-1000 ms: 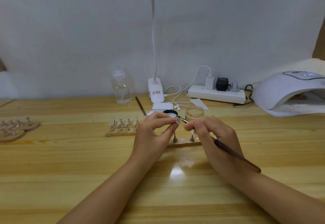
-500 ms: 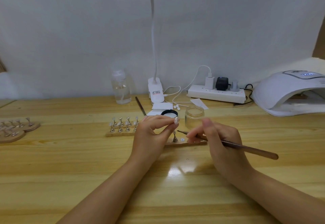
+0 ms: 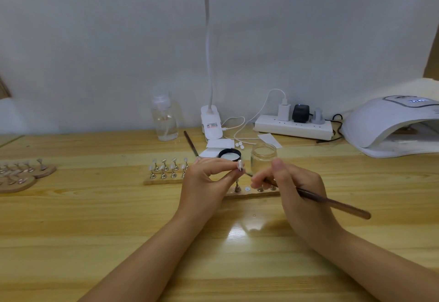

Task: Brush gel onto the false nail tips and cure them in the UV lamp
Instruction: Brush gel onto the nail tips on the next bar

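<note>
One false nail tip (image 3: 240, 165) is up off the worktop (image 3: 95, 218), pinched on its stand between the thumb and fingers of my left hand (image 3: 209, 178). My right hand (image 3: 292, 187) grips the brush (image 3: 332, 203) like a pen, its fine end just at the tip's 3 o'clock edge; whether the bristles touch I cannot tell. I judge this the brushing step, gel going onto this one tip. The open gel pot (image 3: 229, 154) sits just past my left hand at 12 o'clock, the glass jar (image 3: 263, 157) beside it. Next I need a light, steady stroke along the tip, then to seat its stand on the wooden strip (image 3: 251, 193) under my hands. The UV lamp (image 3: 389, 126) waits at 2 o'clock, well apart, for curing
</note>
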Available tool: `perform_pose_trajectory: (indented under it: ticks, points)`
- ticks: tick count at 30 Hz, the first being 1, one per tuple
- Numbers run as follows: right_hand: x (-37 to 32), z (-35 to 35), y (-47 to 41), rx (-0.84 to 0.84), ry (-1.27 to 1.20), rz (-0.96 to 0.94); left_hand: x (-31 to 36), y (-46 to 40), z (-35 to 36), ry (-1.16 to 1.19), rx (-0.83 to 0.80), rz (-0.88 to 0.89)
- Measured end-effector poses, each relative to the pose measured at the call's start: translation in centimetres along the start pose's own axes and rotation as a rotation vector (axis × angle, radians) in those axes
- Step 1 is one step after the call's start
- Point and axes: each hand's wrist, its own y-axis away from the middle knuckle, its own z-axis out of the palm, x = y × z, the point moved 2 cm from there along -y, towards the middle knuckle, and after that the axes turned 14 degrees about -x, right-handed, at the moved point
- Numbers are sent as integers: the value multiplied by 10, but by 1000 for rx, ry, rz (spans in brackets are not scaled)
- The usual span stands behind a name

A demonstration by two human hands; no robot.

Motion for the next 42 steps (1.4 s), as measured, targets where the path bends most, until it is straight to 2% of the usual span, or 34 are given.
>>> perform_pose_trajectory:
  ticks: [6, 10, 14, 27, 31, 35, 39, 42]
  points:
    - [0, -1, -1, 1, 26, 22, -1, 0, 0, 11, -10, 0]
    - [2, -1, 0, 29, -165, 74, -1, -1, -1, 22, 5, -16]
    - [0, -2, -1, 32, -74, 50, -2, 0, 0, 35, -9, -10]
    - [-1, -1, 0, 15, -125, 78, -2, -1, 0, 12, -5, 13]
    - [-2, -1, -2, 12, -34, 50, -2, 0, 0, -16, -20, 30]
    - [0, -1, 0, 12, -120, 80, -2, 0, 0, -2, -17, 21]
    - [0, -2, -1, 13, -57, 60, -1, 0, 1, -17, -26, 34]
    - [0, 0, -1, 0, -111, 83, -2, 0, 1, -20, -23, 31]
